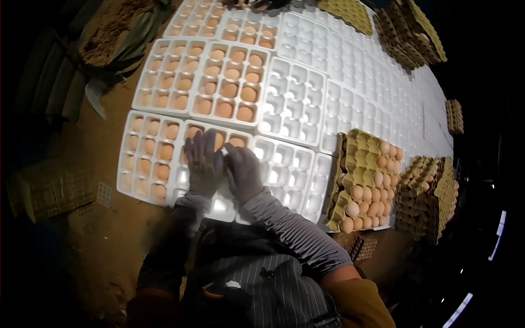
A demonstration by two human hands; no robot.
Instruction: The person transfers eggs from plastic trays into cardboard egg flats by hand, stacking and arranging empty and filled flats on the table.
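My left hand (204, 167), in a grey glove, lies over a white foam egg tray (223, 209) with its fingers stretched out across the tray's upper left cells. Beside it, my right hand (244, 172) is gloved too, its fingers bent and close together above the same tray. Whatever sits under those fingers is hidden. Just beyond the fingertips, an egg (219, 140) and another egg (237, 141) rest in the far row of cells. Bare cells show nearer to me, partly covered by my wrists.
A foam tray of brown eggs (146, 156) lies to the left, and another filled tray (229, 82) lies beyond. Unfilled foam trays (292, 101) extend right. A pulp-tray stack with loose eggs (372, 194) stands right of my arm; more pulp trays (424, 191) stand behind it.
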